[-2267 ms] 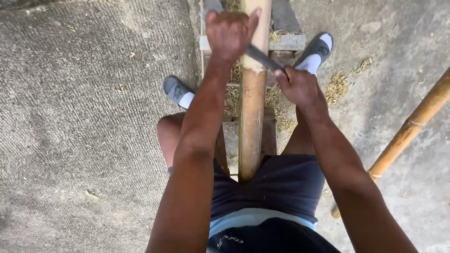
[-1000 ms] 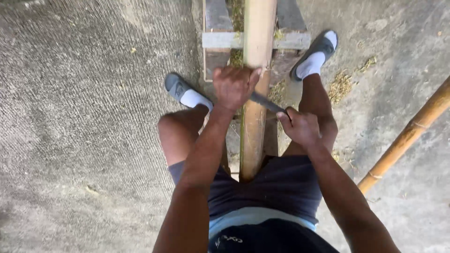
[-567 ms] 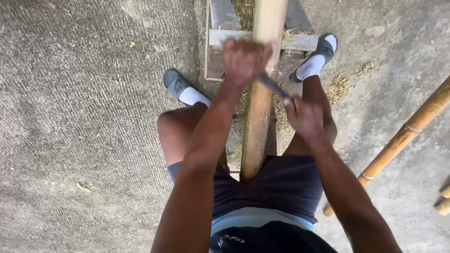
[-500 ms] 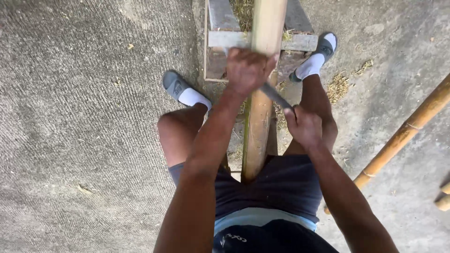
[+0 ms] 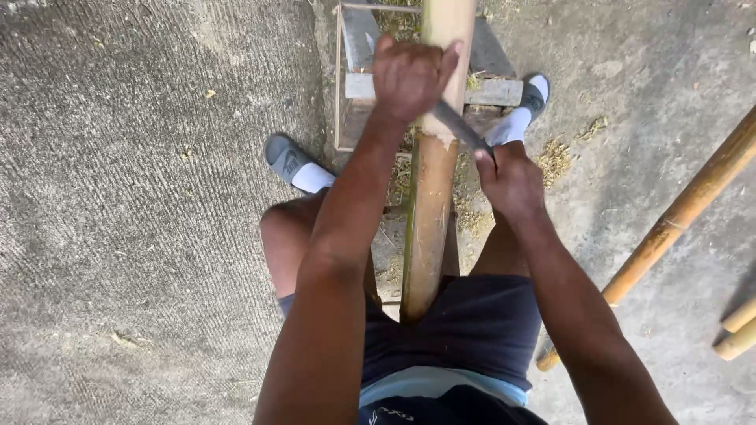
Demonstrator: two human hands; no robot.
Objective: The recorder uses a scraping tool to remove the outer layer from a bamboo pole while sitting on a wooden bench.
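Observation:
A thick bamboo pole (image 5: 431, 205) runs from between my legs up over a wooden frame (image 5: 490, 90). A dark metal blade (image 5: 461, 127) lies slanted across the pole. My left hand (image 5: 409, 75) is closed over the blade's far end, on the pole. My right hand (image 5: 510, 177) grips the near end, to the right of the pole. The pole's surface below the blade looks pale and scraped. My feet in grey slippers (image 5: 285, 157) and white socks sit on either side.
A long bamboo pole (image 5: 677, 216) lies diagonally on the concrete at right, with two more pole ends (image 5: 736, 330) at the right edge. Shavings (image 5: 555, 157) are scattered near my right foot. Rough concrete ground (image 5: 134, 197) spreads to the left.
Both hands and the blade slid toward me along the pole, then moved away again up the pole. The view has shifted slightly.

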